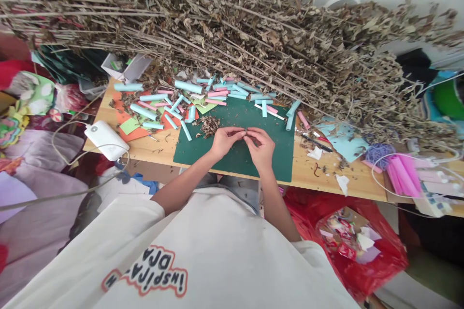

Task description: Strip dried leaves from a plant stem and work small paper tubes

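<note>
My left hand (225, 142) and my right hand (261, 147) meet over the green mat (235, 116), fingertips pinched close together. Something small and dark shows between the fingertips, too small to make out. Just left of my left hand lies a little heap of crumbled dry leaves (210, 126) on the mat. Behind the hands, rolled blue paper tubes (188, 87) and thin pink paper tubes (217, 93) lie scattered along the mat's back edge and to its left.
Dry leafy stalks (232, 29) are piled across the back. A white power bank (106, 140) with a cable rests at the table's left. Pink paper (403, 175) and a blue sheet (342, 139) lie right. A red bag (384, 236) of scraps is below the table's front edge.
</note>
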### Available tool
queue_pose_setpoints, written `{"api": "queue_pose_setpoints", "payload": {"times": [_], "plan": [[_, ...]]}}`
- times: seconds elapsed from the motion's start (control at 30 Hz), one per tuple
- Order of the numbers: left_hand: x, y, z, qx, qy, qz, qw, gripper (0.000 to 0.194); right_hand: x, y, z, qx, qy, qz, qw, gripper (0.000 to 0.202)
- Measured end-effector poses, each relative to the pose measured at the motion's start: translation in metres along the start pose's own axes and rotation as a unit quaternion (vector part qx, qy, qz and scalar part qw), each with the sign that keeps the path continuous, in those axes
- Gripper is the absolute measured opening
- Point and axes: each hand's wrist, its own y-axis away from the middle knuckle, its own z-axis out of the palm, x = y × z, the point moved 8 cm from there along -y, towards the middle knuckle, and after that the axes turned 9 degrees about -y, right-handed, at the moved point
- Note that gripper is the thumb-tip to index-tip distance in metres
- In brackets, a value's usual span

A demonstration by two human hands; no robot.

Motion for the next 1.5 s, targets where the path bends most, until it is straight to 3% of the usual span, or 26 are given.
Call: {"api": "queue_pose_setpoints", "payload": {"times": [0.23, 0.43, 0.57, 0.67, 0.83, 0.97, 1.1, 1.2, 1.33, 1.43, 1.5], "plan": [[0.000, -0.002, -0.001, -0.020, -0.032, 0.018, 0.999, 0.033, 0.019, 0.000, -0.001, 0.012, -0.075, 0.053, 0.996, 0.026], [0.000, -0.004, -0.005, -0.006, -0.061, 0.029, 0.998, 0.025, 0.004, 0.000, 0.004, -0.022, 0.038, 0.003, 0.999, 0.016], [0.012, -0.004, -0.011, 0.013, -0.126, 0.055, 0.990, 0.017, 0.000, -0.003, -0.008, 0.024, 0.048, -0.009, 0.999, 0.014], [0.031, -0.001, -0.007, -0.009, -0.222, 0.122, 0.967, 0.015, 0.005, -0.007, -0.017, 0.049, 0.046, -0.002, 0.998, 0.017], [0.048, 0.007, 0.008, -0.065, -0.353, 0.205, 0.911, 0.024, 0.016, -0.010, -0.012, -0.007, 0.081, 0.029, 0.996, 0.025], [0.054, 0.009, 0.007, -0.058, -0.366, 0.261, 0.891, 0.029, 0.009, -0.009, -0.017, 0.024, 0.138, -0.008, 0.990, 0.024], [0.059, 0.006, 0.006, -0.067, -0.387, 0.273, 0.878, 0.022, 0.003, -0.007, -0.018, 0.029, 0.148, -0.025, 0.988, 0.024], [0.065, 0.004, 0.009, -0.077, -0.352, 0.249, 0.899, 0.030, 0.001, -0.005, -0.020, 0.039, 0.115, -0.007, 0.993, 0.036], [0.059, 0.002, 0.016, -0.094, -0.144, 0.144, 0.974, 0.053, -0.014, 0.000, -0.013, 0.027, -0.060, 0.024, 0.998, 0.060], [0.049, 0.004, 0.033, -0.125, -0.028, 0.067, 0.989, 0.060, -0.044, 0.003, 0.005, -0.007, -0.028, -0.057, 0.998, 0.070], [0.051, 0.008, 0.043, -0.135, -0.013, 0.063, 0.989, 0.064, -0.060, 0.004, 0.023, -0.039, 0.055, -0.131, 0.989, 0.080]]}}
